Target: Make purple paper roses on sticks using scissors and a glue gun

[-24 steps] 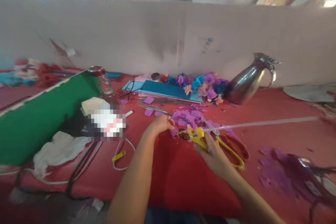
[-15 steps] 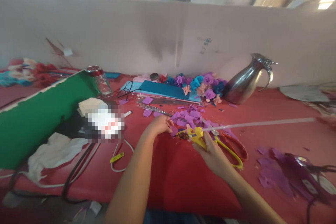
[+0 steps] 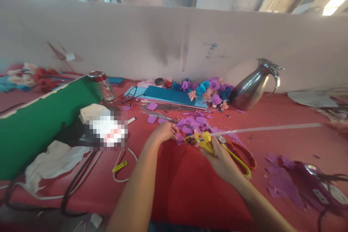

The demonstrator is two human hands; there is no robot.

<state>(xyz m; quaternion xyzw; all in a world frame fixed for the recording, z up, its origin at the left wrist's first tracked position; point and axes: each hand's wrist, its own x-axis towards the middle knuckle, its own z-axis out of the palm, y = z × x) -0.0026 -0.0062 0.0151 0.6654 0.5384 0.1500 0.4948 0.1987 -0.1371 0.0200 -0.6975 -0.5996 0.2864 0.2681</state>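
Note:
In the head view my right hand (image 3: 217, 155) is closed round the handle of a yellow glue gun (image 3: 203, 141). A long clear glue stick (image 3: 272, 128) sticks out behind the gun to the right. The dark, stained nozzle end points left. My left hand (image 3: 169, 132) is closed on a small purple paper petal (image 3: 179, 137), just left of the nozzle. Cut purple paper pieces (image 3: 194, 122) lie in a heap behind both hands. Scissors with red and yellow handles (image 3: 239, 154) rest beside my right hand.
Paper flowers (image 3: 213, 92) and a blue sheet (image 3: 171, 95) lie at the back, near a steel jug (image 3: 252, 85). At left are a glass jar (image 3: 104, 87), a green board (image 3: 49, 123), crumpled tissue (image 3: 54, 161) and cables. A purple device (image 3: 318, 185) lies right.
The camera view has shifted slightly. Both hands hold nearly the same positions, with the glue gun's nozzle still beside the petal.

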